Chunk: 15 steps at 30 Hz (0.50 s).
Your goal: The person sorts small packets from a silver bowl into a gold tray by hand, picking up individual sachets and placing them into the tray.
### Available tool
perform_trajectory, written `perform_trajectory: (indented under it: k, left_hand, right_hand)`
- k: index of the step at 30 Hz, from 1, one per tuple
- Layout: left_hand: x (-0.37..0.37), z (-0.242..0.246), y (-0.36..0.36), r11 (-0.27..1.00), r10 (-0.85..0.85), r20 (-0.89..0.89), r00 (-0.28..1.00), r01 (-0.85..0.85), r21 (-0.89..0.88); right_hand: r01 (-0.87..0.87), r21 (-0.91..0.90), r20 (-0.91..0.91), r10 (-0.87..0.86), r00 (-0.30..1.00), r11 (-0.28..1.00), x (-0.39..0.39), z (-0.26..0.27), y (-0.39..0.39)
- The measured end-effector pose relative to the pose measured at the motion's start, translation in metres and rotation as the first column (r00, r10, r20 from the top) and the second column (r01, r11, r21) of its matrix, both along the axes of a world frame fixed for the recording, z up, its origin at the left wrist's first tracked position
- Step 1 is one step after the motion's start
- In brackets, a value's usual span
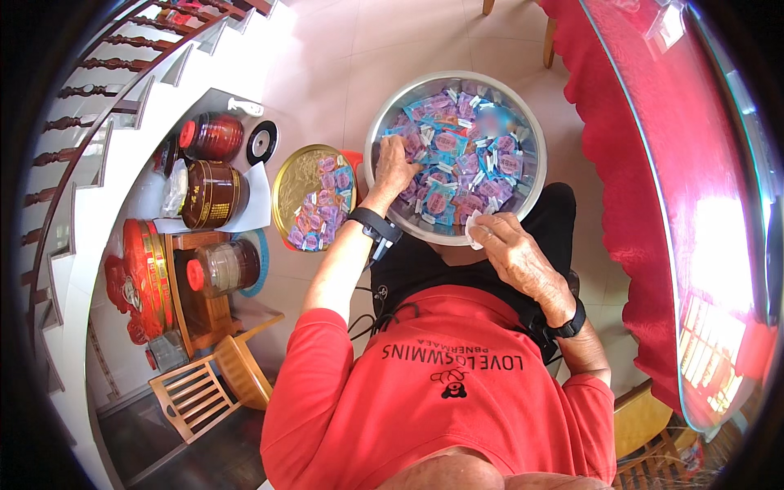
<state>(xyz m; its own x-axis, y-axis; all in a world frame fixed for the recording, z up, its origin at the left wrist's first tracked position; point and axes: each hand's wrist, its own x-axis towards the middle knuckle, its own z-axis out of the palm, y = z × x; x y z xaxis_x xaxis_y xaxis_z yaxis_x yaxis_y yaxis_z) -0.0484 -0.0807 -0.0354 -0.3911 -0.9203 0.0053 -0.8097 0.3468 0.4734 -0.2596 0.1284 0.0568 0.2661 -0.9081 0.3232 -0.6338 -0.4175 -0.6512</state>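
Note:
A round steel basin (537,116) stands before me, heaped with small blue and purple plastic packets (447,144) and little white strips. At its left side my left hand (395,165) reaches over the rim with its fingers among the packets; whether it grips one is hidden. Near the front rim, my right hand (508,242) pinches a crumpled white piece (473,230), perhaps tissue or film. To the left is a round gold-coloured tray (294,174) with similar packets lying along its right side.
Large jars with red lids (214,136) and a brown jar (214,193) stand at the left, below a staircase (92,245). A wooden chair (196,392) is at the lower left. On the right, a glass-topped table with a red cloth (612,184) runs alongside.

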Motion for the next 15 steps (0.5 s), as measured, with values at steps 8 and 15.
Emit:
perform_trajectory:
  k: [8, 15]
  left_hand:
    - [0.025, -0.021, -0.012, 0.998, -0.033, -0.053, 0.998, 0.030, -0.047]
    - [0.006, 0.009, -0.002, 0.997, -0.037, -0.039, 0.999, 0.034, -0.075]
  right_hand:
    - [-0.011, -0.016, 0.001, 0.011, 1.000, 1.000, 0.002, 0.004, 0.000]
    - [-0.005, -0.013, 0.001, 0.005, 1.000, 1.000, 0.004, 0.002, 0.002]
